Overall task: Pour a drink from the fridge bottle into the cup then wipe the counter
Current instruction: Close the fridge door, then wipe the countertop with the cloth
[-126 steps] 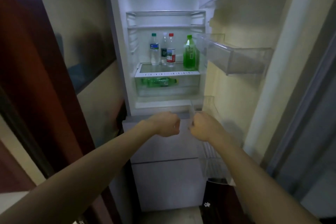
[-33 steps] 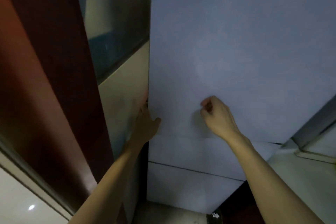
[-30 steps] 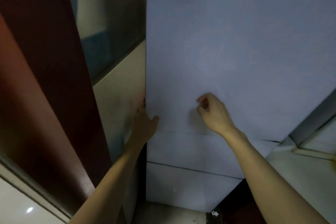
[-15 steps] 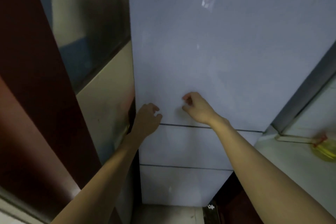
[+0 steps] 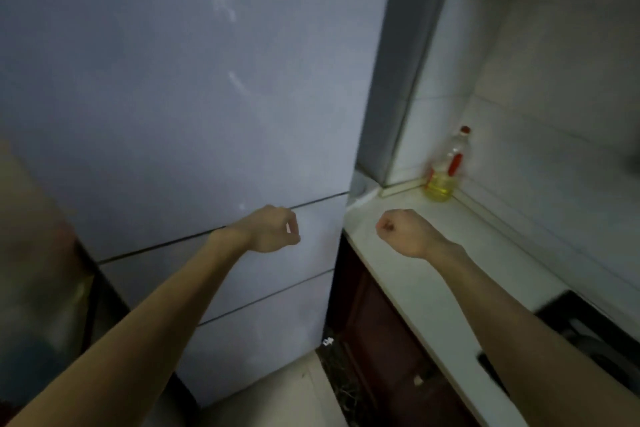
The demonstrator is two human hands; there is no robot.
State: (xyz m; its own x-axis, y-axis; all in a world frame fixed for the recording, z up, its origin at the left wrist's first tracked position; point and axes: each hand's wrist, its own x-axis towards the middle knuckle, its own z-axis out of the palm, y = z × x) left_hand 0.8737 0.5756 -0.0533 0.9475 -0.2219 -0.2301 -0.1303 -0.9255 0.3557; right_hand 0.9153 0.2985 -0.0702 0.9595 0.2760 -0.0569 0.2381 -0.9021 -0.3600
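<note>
both curled, empty | left grip [image 5: 270,229] before shut fridge [image 5: 173,97] | right grip [image 5: 405,232] over counter [image 5: 433,291] edge

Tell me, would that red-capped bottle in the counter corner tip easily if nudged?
Probably light: the bottle holds yellow liquid only near its bottom. That low weight should steady it, though its tall narrow shape might tip.

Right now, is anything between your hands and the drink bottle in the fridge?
Yes. The fridge door is shut, a flat panel right in front of the left hand, with the right hand off to its side above the counter. Both hands are curled and hold nothing. Whatever is inside is hidden.
</note>
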